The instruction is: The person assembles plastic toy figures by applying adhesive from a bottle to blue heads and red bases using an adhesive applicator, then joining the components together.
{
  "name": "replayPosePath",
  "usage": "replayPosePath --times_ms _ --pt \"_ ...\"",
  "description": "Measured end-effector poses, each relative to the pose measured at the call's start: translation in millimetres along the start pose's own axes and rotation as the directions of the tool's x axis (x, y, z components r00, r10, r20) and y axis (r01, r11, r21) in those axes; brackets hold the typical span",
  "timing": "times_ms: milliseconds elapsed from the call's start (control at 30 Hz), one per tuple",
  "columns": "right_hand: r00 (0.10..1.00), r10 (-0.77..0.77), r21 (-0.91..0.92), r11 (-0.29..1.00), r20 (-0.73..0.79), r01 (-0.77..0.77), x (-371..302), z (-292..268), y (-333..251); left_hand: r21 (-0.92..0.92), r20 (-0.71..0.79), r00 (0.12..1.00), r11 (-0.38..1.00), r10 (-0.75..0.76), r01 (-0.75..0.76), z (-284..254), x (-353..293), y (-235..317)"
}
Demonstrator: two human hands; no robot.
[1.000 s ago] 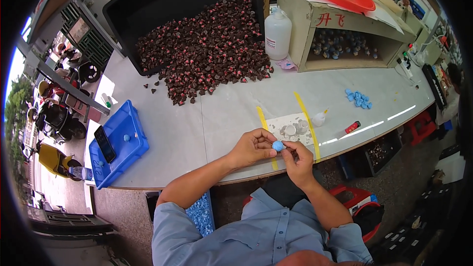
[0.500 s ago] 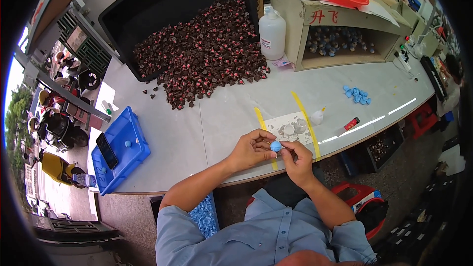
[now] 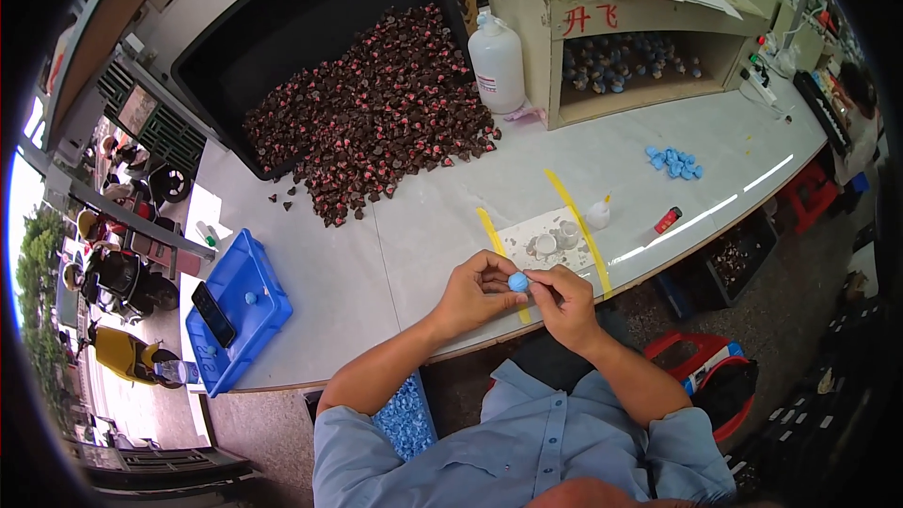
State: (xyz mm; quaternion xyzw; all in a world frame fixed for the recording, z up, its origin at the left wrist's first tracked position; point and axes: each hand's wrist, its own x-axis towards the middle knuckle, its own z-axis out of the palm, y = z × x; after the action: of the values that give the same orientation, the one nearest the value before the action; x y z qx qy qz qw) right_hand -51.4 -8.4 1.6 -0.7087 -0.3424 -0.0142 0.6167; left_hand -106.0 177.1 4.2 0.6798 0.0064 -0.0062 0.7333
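Both hands meet at the near edge of the white table. The left hand is closed, pinching a small round blue cap between thumb and fingers; the right hand is likewise closed, fingertips pressed to the cap's right side. Just beyond the cap, a pale mat between two yellow strips carries a few white ring-shaped pieces and a small glue bottle. Judged progress: one cap in hand; a loose group of blue caps far right of the mat appears unworked. Farther beyond the mat, a matte heap of dark red-marked parts spills from a black tray
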Motion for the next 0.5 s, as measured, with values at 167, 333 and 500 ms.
replayPosePath --times_ms 167,333,500 --pt "0.999 0.012 0.013 1.0 -0.031 -0.012 -0.2 1.2 0.1 0.109 -0.034 0.999 0.994 0.035 -0.031 4.9 0.8 4.7" --pt "0.999 -0.018 0.0 1.0 -0.035 0.018 1.0 1.4 -0.6 0.299 -0.074 0.99 0.95 0.118 -0.091 4.0 -0.4 2.9" --pt "1.0 -0.021 0.037 0.999 0.006 0.021 0.8 2.1 2.0 0.43 -0.091 0.982 0.896 0.167 -0.112 5.9 -2.0 4.8"
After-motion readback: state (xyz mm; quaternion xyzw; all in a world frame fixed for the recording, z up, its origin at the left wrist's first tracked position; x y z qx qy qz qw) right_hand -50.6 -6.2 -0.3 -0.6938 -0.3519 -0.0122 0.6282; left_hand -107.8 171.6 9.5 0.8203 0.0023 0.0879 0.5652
